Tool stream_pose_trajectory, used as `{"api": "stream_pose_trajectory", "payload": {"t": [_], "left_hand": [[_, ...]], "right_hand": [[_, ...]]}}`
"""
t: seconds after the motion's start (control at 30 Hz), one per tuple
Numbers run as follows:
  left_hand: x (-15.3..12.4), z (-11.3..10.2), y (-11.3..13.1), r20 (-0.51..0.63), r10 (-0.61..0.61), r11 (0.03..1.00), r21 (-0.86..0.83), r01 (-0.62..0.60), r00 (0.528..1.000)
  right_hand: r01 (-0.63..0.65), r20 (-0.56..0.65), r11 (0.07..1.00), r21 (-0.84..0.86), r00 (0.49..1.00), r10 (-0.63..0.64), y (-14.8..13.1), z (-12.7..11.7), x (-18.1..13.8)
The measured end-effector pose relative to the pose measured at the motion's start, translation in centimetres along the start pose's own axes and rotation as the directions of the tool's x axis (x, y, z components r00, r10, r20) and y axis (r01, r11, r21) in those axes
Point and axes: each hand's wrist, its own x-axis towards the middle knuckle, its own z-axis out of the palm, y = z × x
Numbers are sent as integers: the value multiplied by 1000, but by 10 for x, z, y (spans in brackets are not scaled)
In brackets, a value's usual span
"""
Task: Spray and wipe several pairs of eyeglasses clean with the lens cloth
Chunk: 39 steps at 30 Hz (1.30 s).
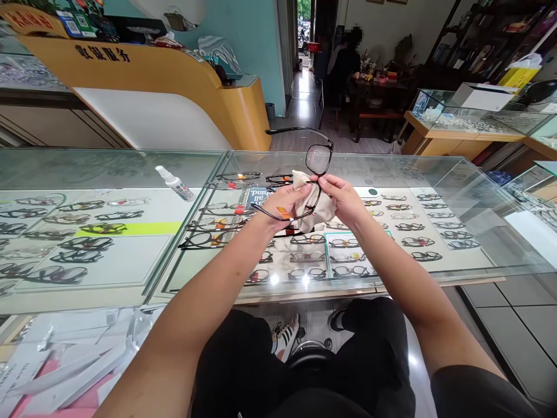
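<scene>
A pair of black-framed glasses (319,159) is held up over the glass display case (461,270), its temples spread. One lens shows above my fingers, with small reddish marks on it. My left hand (282,202) is closed around the lower lens through a pale cleaning cloth (315,216), and an orange tag (284,213) hangs on the near temple by the wrist. With thumb and fingers pinched at the middle of the frame, my right hand (343,199) grips the glasses and the cloth's edge. The cloth hides most of the lower lens.
A white spray bottle (175,183) stands on the glass top to the left. Rows of glasses (418,241) lie inside the case under the glass. Papers and plastic bags (82,360) lie lower left. A wooden counter (174,69) stands beyond, and a person (345,64) sits farther back.
</scene>
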Motion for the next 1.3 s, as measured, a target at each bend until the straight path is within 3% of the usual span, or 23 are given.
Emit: {"api": "stream_pose_trajectory", "payload": {"t": [0.2,0.43,0.67,0.87,1.0,1.13,1.3], "left_hand": [[2,-2,-7,-30,-15,999,43,16,999],[-1,-3,-3,110,1,982,188,-22,994],[0,0,-10,33,136,923,360,-139,990],[7,0,-15,-28,275,912,323,-252,961],[4,3,-7,-1,207,922,334,-195,978],[-10,10,4,125,104,954,268,-135,987],[-14,10,5,168,110,932,325,-160,980]], "right_hand": [[34,-8,999,-25,999,-34,4,6,-1],[6,-90,998,61,996,0,1,6,4],[-47,-134,999,6,990,48,7,3,4],[-23,-97,1000,2,995,23,10,10,1],[-10,-137,1000,11,990,11,5,8,1],[4,-172,1000,1,985,-3,-2,5,1],[16,-190,1000,11,982,-14,-6,5,0]]}}
